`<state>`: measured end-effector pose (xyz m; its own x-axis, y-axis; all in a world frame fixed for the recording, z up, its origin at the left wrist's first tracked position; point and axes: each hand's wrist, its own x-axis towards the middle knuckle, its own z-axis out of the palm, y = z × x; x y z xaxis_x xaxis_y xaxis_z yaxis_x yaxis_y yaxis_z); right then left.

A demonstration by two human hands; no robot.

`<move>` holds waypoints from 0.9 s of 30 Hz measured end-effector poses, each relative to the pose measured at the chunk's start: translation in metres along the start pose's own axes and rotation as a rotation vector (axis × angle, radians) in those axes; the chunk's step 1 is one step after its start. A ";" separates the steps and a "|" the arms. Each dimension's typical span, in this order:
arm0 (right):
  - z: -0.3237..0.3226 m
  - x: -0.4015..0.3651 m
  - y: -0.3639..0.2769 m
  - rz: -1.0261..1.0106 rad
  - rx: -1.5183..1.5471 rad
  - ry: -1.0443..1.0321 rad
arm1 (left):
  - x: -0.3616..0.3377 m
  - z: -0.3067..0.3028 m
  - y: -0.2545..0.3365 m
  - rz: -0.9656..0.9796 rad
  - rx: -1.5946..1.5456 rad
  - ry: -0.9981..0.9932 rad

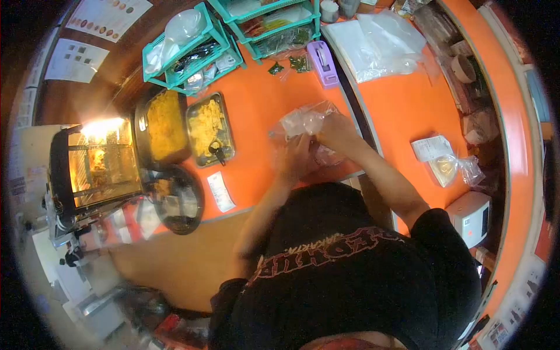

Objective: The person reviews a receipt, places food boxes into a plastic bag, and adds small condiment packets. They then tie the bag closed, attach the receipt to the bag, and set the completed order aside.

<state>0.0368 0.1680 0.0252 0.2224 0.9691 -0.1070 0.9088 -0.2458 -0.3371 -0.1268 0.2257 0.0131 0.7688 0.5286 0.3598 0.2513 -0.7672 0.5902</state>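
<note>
Both of my hands are on a clear plastic bag (309, 119) over the orange counter. The bag is crumpled, and its contents cannot be made out. My left hand (296, 156) grips its near left side with bent fingers, slightly blurred. My right hand (335, 132) is closed on the bag's right side, its fingertips partly hidden by the plastic. To the left of the hands stands a metal tray (232, 137) of yellow food pieces with dark-handled tongs (216, 150) in it. A paper slip (221, 191) lies near the counter's front edge.
A purple tape dispenser (322, 64) and stacked teal baskets (274, 41) stand at the back. Plastic bags (379, 44) lie back right; a tied bag (446, 169) with a receipt (431, 148) lies right. Left are a large yellow-filled container (166, 125), a black round pan (181, 201) and a lit display case (102, 160).
</note>
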 end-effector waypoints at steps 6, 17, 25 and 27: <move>0.000 -0.029 -0.026 0.022 0.138 0.266 | -0.013 -0.013 -0.010 0.128 0.025 0.012; 0.027 -0.043 -0.040 0.535 1.280 0.336 | -0.005 0.002 -0.025 -0.642 -0.751 0.037; 0.023 -0.047 -0.045 0.744 1.363 0.246 | -0.001 -0.011 -0.014 -0.520 -0.490 -0.058; 0.026 -0.049 -0.046 0.827 1.446 0.238 | -0.004 -0.010 -0.014 -0.534 -0.540 -0.094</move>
<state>-0.0247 0.1314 0.0213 0.6085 0.5267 -0.5935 -0.4882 -0.3411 -0.8033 -0.1392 0.2378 0.0103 0.6762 0.7264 -0.1225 0.2993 -0.1189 0.9467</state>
